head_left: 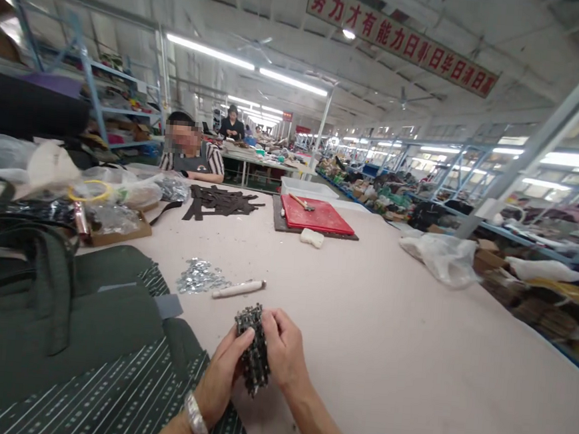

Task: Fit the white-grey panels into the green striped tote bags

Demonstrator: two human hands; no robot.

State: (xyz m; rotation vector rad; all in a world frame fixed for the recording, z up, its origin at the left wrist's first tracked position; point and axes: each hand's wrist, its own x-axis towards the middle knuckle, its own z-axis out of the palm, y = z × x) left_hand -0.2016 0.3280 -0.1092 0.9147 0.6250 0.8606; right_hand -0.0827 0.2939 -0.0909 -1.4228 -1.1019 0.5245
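Above the table, a stacked bundle of dark pieces with small metal bits (257, 358) sits between my two hands; their exact kind is hard to make out. My left hand (222, 365), with a silver bracelet at the wrist, is closed around the bundle's left side, thumb across its face. Fingers of my right hand (284, 347) are closed on its upper right edge. Just beyond lie a pale rod-like tool (238, 289) and a scattered heap of small silvery metal discs (198, 277).
Dark green bags (106, 309) with patterned lining cover the table's left side. Farther back are dark strips (220, 201), a red board (319, 216) with a hammer (301, 203) on it, and a white block (312, 238). A person (192, 149) sits across the table.
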